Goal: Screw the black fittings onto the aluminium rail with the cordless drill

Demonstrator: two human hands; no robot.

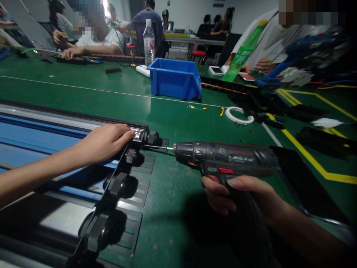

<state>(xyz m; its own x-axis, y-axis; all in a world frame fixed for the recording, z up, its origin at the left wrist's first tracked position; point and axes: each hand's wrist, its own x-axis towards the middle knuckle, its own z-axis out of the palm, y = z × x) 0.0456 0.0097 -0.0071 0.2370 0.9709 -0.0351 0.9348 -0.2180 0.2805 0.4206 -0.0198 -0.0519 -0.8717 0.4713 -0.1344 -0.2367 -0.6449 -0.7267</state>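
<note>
My right hand (pixel 237 193) is wrapped round the grip of a black Bosch cordless drill (pixel 223 154), index finger at the red trigger. The drill lies level, and its long thin bit (pixel 158 147) points left to the end plate of a long assembly with blue and silver rails (pixel 64 149). I cannot tell whether the tip sits in a screw. My left hand (pixel 107 141) is closed at the assembly's far corner, fingers together, pressing by a shiny metal piece (pixel 137 134). Several black cable glands (pixel 118 185) stick out of the end plate, with slotted black tabs (pixel 134 191) beside them.
Beyond stand a blue parts bin (pixel 175 80), a clear water bottle (pixel 149 42) and a green bottle (pixel 244 52). A white ring (pixel 239 115) and a short green-yellow wire (pixel 198 108) lie on the green table (pixel 173 208). Co-workers sit across the table.
</note>
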